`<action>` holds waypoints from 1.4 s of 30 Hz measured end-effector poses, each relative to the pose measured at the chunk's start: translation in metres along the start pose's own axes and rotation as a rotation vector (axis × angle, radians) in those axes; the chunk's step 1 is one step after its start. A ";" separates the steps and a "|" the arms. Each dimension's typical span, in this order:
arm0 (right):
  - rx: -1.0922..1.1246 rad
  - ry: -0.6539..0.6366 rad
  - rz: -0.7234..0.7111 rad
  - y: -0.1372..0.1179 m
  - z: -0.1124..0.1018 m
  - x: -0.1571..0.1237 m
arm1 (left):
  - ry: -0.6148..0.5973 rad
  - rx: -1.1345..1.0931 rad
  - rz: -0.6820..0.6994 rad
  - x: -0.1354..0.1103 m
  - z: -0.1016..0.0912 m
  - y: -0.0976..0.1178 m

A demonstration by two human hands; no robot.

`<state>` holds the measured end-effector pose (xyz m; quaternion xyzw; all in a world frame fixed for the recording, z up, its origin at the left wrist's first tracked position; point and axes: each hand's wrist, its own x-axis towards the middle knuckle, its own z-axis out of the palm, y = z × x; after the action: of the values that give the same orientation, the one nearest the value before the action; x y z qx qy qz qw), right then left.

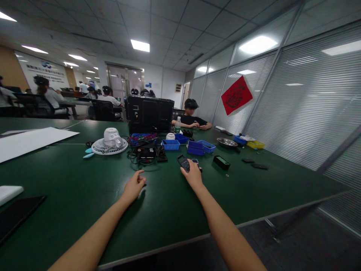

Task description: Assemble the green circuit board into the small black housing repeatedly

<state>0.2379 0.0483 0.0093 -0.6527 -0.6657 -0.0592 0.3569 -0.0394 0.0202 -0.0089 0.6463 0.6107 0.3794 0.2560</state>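
Green table (pixel 158 226), left hand (pixel 133 187) and right hand (pixel 194 175) well in from its near edge.
Left fingers curl loosely, empty; right fingers pinch a dark handheld device (pixel 184 163), farther from that edge; a loosened grip could drop it.

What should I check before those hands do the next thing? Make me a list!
1. Right hand has the dark device: ok, thumb and fingers are on it.
2. Left hand is free: ok, it shows nothing in its fingers.
3. Device's screen is readable: cannot tell, it's too small here.
4. Device is lifted off the green table: cannot tell from this one view.
5. Colourful wires are tidy: not ok, they're tangled.
6. Bottle is upright: ok.
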 end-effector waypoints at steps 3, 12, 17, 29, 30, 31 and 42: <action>-0.215 -0.077 0.005 -0.004 0.004 -0.005 | -0.001 -0.002 0.003 0.000 0.000 0.000; -0.433 -0.105 -0.222 -0.029 0.011 -0.017 | 0.013 0.012 0.009 -0.003 -0.003 0.005; -0.294 -0.095 -0.380 -0.042 0.006 -0.022 | 0.013 0.023 0.009 -0.002 -0.002 0.004; -0.007 0.019 0.540 0.056 -0.026 0.027 | -0.002 0.174 0.152 -0.009 0.011 0.014; -0.020 -0.055 0.568 0.057 -0.025 0.027 | -0.010 0.190 0.205 -0.009 0.016 0.019; -0.047 -0.122 0.573 0.056 -0.023 0.027 | -0.026 0.203 0.283 -0.008 0.023 0.026; -0.283 -0.263 0.430 0.044 0.003 0.016 | -0.067 0.323 0.577 0.003 0.115 0.086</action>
<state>0.2784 0.0691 -0.0008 -0.8243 -0.5376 0.0108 0.1772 0.1040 0.0274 -0.0069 0.8369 0.4460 0.3129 0.0524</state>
